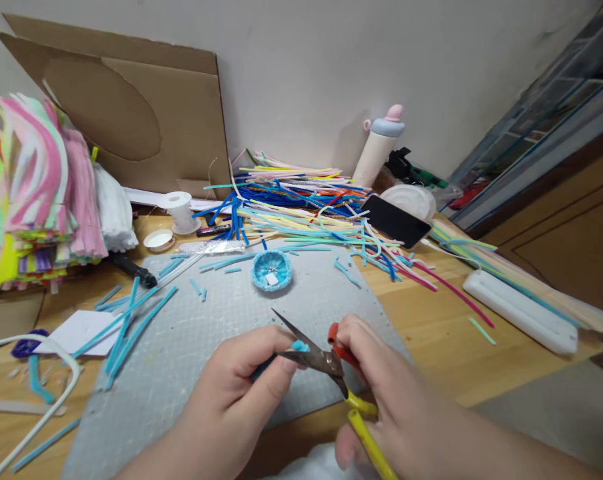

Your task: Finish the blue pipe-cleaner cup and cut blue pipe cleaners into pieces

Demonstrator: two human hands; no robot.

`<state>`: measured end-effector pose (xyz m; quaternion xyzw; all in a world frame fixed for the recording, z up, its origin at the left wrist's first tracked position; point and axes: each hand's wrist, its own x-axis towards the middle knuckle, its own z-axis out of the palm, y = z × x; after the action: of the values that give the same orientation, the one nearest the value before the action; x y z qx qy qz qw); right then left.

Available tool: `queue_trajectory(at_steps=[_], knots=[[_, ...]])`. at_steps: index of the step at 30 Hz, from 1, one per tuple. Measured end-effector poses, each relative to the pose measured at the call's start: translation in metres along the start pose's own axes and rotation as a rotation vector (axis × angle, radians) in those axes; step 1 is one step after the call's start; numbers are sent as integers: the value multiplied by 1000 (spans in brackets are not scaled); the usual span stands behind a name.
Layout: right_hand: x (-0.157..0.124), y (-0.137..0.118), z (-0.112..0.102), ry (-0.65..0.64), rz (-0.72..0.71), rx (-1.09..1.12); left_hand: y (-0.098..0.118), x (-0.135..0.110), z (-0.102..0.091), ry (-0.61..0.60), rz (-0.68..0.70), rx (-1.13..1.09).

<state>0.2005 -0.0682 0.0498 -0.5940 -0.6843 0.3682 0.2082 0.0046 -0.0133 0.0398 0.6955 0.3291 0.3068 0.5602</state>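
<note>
My left hand (241, 387) is closed in a pinch on a short light-blue pipe cleaner piece (299, 346), whose tip pokes out beside the blades. My right hand (381, 393) is wrapped round a pair of small scissors (326, 363) with yellow and red handles. The blades are apart, and the stem's tip lies right at them. A small round blue woven disc (272, 270) lies on the grey mat (191, 333) just beyond my hands.
Loose blue stems (131, 320) lie on the mat's left. A heap of coloured pipe cleaners (301, 200), a black phone (396, 220), a bottle (378, 147) and a thread spool (180, 210) stand behind. Stacked fuzzy stems (36, 187) and cardboard (131, 113) are at left. A white case (521, 310) lies right.
</note>
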Motion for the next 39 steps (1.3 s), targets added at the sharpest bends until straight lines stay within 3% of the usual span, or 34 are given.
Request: queue_trajectory(at_steps=[12,20,27,34,39], knots=[[-2,2,-2,-66,-5,39,6,4,0,-42,17,81],[-11,12,3,-128,68,78,4,15,15,2,-258,12],[-19,18,-2,-79,40,214,16,38,29,-45,-382,-28],[-23,37,13,-90,369,713,13,60,42,-89,-454,-26],[-20,36,16,-95,509,765,7,69,48,-115,-499,-32]])
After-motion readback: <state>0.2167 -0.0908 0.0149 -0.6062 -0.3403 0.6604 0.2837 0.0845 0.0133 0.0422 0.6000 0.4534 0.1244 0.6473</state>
